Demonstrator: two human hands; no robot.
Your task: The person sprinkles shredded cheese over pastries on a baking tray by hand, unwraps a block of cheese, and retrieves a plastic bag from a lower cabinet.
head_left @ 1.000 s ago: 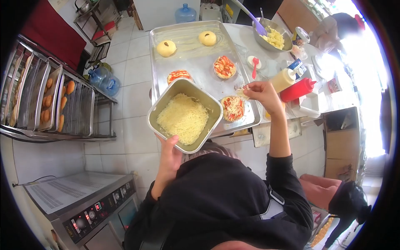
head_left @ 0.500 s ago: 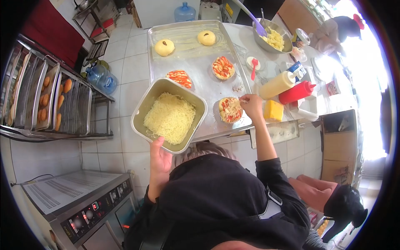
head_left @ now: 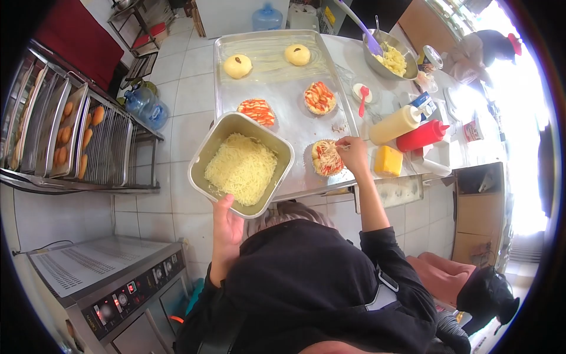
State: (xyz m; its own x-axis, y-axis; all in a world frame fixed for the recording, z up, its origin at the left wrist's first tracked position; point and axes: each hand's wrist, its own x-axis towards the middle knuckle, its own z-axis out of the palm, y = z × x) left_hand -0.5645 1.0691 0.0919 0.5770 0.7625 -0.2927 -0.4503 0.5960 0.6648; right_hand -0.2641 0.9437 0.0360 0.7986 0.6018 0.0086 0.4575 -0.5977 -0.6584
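My left hand (head_left: 226, 223) grips the near edge of a square metal container (head_left: 282, 184), which holds a heap of grated cheese (head_left: 243, 168). Fingers pinched together, my right hand (head_left: 352, 152) is over the right side of a bun (head_left: 326, 158) in a paper cup, topped with red sauce and shreds of cheese. Some shreds show at the fingertips. Two other buns with red and pale sauce, one at the left (head_left: 256, 112) and one farther back (head_left: 319, 98), sit on the large metal tray (head_left: 283, 88). Two plain round buns (head_left: 237, 66) (head_left: 297, 55) lie at its far end.
Right of the tray are a cream bottle (head_left: 394, 124), a red bottle (head_left: 422, 135), a yellow block (head_left: 388, 160), a red spoon (head_left: 363, 101) and a metal bowl (head_left: 389, 62). A bread rack (head_left: 76, 135) and an oven (head_left: 112, 283) stand left. Other people are at the right.
My right hand has come down and inward to the nearest bun. The container in my left hand has shifted left, away from that bun.
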